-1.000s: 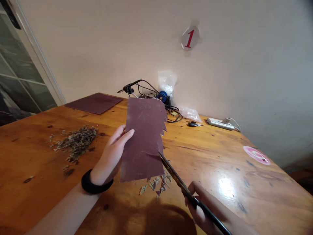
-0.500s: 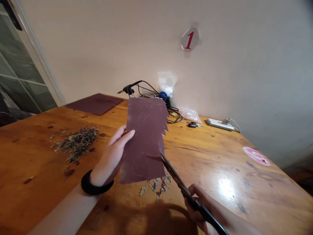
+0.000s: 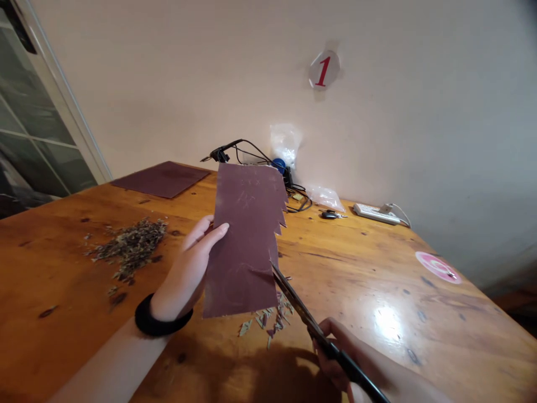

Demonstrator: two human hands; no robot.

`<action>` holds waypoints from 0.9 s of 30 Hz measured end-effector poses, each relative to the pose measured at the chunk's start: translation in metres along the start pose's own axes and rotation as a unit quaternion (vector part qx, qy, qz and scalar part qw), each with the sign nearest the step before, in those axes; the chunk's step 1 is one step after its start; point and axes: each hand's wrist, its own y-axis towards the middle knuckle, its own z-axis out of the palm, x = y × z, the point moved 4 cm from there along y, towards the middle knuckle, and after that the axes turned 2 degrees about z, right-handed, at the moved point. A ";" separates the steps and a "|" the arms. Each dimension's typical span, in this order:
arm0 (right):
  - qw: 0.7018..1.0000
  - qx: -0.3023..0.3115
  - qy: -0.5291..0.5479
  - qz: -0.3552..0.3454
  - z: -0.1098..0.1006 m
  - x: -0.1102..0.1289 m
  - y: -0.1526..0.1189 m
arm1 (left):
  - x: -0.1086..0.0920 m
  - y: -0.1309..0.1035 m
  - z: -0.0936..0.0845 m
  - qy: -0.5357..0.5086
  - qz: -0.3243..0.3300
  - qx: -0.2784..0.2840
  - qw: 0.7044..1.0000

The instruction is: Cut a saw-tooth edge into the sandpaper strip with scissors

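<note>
**Two maroon sheets (image 3: pixel 243 224), one pair of scissors (image 3: pixel 304 316)**

Hands (image 3: pixel 193 260): two, with one black wristband (image 3: pixel 161 322). The one desk (image 3: pixel 348 257) carries two piles of scraps (image 3: pixel 138 245), one key fob (image 3: pixel 330 215) and one power strip (image 3: pixel 375 213). Clear plastic bags (image 3: pixel 284 143) number two, labels (image 3: pixel 438 267) two. The cables (image 3: pixel 257 149) and single scraps are too tangled to count.

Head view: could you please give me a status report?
Left hand holding maroon sheet. Right hand holding scissors at sheet's notched right edge. Nothing seen blocking the scissors.

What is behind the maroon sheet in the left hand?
Past the sheet: black cables, a blue round object and cut scraps, all partly visible. What its middle covers cannot be seen.
</note>
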 end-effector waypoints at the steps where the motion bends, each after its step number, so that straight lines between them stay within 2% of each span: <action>1: 1.000 0.010 -0.017 0.001 0.000 -0.002 0.000 | -0.001 0.000 0.001 -0.014 0.007 0.015 1.000; 4: 0.999 0.025 -0.037 0.004 0.001 -0.006 0.001 | -0.001 0.000 0.001 -0.044 0.015 0.051 0.998; 9: 0.999 0.038 -0.006 -0.018 0.000 -0.017 0.005 | -0.001 0.003 -0.002 -0.021 0.018 0.016 0.999; 12: 0.998 0.058 -0.008 -0.033 0.000 -0.016 0.007 | 0.000 0.003 -0.002 -0.036 0.015 0.027 0.999; 14: 0.998 0.048 -0.017 -0.030 0.001 -0.009 0.009 | 0.000 0.002 -0.002 -0.046 0.015 0.030 0.998; 16: 0.999 0.015 -0.024 -0.024 0.002 0.000 0.012 | 0.001 0.001 -0.003 -0.052 0.014 0.020 0.998; 20: 0.994 -0.102 -0.021 -0.044 0.003 0.010 0.015 | 0.003 0.000 -0.002 -0.055 0.009 0.014 0.998; 23: 0.982 -0.167 -0.052 -0.076 0.002 0.002 0.015 | 0.003 0.000 -0.001 -0.053 0.015 0.004 0.998; 27: 0.968 -0.198 -0.117 -0.105 -0.001 -0.012 0.019 | 0.005 0.001 -0.002 -0.058 0.018 -0.034 0.998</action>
